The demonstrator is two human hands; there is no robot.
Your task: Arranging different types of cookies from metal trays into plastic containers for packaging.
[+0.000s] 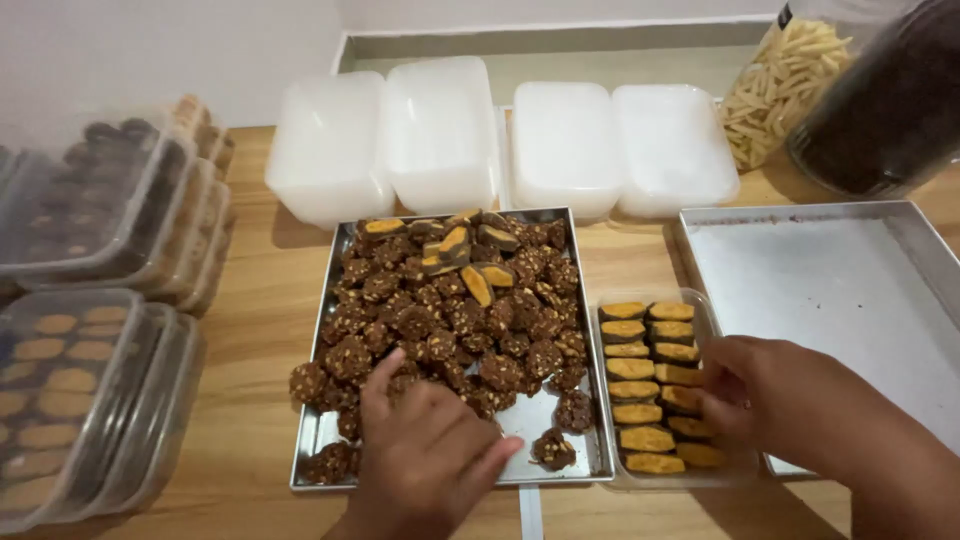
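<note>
Head view: small chocolate-coated nut cookies [450, 320] are heaped on a silver metal tray [590, 462]; light and crumbly, better pinched gently at sides. Left hand [425, 455] is curled over near ones; right hand [750, 395] pinches an orange-topped cookie [684, 399] in the clear plastic box [708, 318].

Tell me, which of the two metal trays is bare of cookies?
The right-hand tray, beyond the right hand. It shows only bare metal, while the middle tray, under the left hand, is heaped with dark chocolate cookies.
</note>
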